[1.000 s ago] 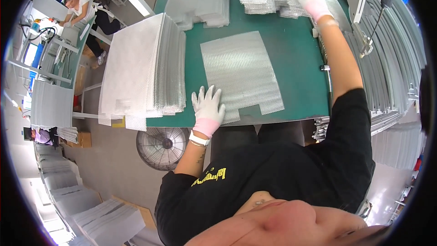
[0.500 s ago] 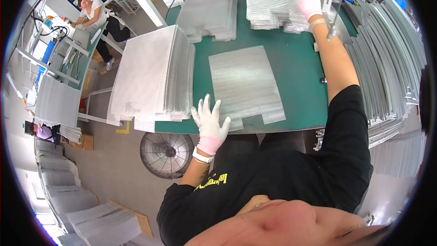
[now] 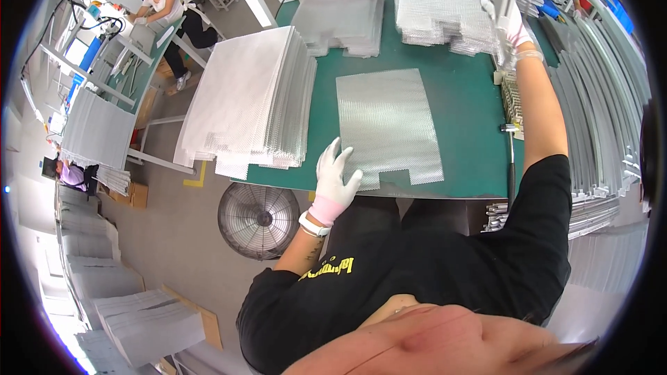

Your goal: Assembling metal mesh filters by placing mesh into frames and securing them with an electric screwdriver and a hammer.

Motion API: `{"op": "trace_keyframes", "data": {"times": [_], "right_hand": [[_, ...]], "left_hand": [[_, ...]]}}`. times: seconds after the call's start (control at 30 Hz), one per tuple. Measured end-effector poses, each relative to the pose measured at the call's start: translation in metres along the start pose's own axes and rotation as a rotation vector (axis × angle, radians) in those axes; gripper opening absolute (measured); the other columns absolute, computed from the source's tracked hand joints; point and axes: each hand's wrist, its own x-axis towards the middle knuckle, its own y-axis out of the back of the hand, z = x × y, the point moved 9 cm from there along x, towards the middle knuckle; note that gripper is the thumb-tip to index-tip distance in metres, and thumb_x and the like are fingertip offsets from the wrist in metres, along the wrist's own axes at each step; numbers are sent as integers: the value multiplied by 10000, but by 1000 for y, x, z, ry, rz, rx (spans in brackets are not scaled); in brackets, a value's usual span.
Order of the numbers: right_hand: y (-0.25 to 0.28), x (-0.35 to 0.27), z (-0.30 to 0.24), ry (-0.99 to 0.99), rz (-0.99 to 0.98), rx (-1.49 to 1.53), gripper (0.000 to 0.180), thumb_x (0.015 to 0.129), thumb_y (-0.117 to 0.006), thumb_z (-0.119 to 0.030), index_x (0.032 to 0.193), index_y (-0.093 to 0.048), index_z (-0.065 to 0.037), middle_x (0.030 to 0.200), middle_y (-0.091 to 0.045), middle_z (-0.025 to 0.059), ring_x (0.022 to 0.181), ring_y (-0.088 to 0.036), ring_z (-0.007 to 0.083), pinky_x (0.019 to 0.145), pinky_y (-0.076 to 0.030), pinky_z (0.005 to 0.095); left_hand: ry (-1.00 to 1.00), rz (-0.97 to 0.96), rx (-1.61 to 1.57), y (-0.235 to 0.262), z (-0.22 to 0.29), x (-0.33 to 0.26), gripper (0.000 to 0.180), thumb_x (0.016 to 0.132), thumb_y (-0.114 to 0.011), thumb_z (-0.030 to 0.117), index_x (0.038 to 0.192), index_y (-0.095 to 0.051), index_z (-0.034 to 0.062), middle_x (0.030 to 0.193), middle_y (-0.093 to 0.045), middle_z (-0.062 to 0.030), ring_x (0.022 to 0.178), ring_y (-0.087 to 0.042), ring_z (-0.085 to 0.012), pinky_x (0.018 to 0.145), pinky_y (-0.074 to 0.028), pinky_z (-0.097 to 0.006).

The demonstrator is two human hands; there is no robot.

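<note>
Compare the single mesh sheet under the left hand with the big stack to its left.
The single mesh sheet lies flat, alone on the green table, with the left hand on its near corner. The big stack holds many sheets, overhangs the table's left edge and is untouched. Both are silvery mesh.

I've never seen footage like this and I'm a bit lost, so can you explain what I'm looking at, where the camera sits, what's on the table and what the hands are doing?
There is no machine here: a person in a black shirt wears a wide fisheye camera on the head, looking down, so straight edges bend. Both hands wear white gloves. The left hand lies flat on the near corner of a single silvery mesh sheet on the green table. The right hand reaches far out to the mesh stack at the table's far end; whether it grips anything is unclear. A tall pile of sheets sits to the left, and a floor fan stands below.
</note>
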Motion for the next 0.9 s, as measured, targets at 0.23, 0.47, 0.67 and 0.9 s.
{"op": "trace_keyframes", "data": {"times": [0.23, 0.47, 0.67, 0.9], "right_hand": [[-25, -1, 12, -162, -6, 369, 425, 962, -591, -61, 1385, -571, -38, 1300, -662, 49, 1055, -621, 110, 910, -481, 237], [-4, -17, -32, -72, 123, 391, 415, 971, -609, -85, 1383, -569, -45, 1327, -642, 51, 1080, -615, 118, 920, -479, 241], [-2, -56, -44, -140, 145, 535, 463, 1008, -580, -193, 1433, -506, -26, 1385, -587, 110, 1231, -569, 190, 1012, -451, 290], [2, -95, 29, -223, 141, 754, 439, 1009, -539, -47, 1433, -469, 43, 1377, -576, 158, 1210, -576, 184, 960, -490, 261]], "left_hand": [[-4, -76, -75, -6, 5, 10, 520, 841, -701, 219, 1308, -574, 28, 1465, -453, -234, 1358, -429, -399, 1134, -337, -482], [-56, -102, -137, -10, 13, 24, 480, 857, -684, 222, 1286, -588, 29, 1427, -505, -212, 1341, -458, -387, 1125, -357, -468], [-35, -95, -223, -10, 11, 31, 440, 887, -662, 167, 1289, -591, 3, 1418, -520, -204, 1334, -484, -346, 1123, -380, -418], [-14, -104, -286, -18, 6, 40, 437, 907, -641, 219, 1274, -599, -15, 1343, -571, -210, 1279, -526, -356, 1104, -399, -418]]}}
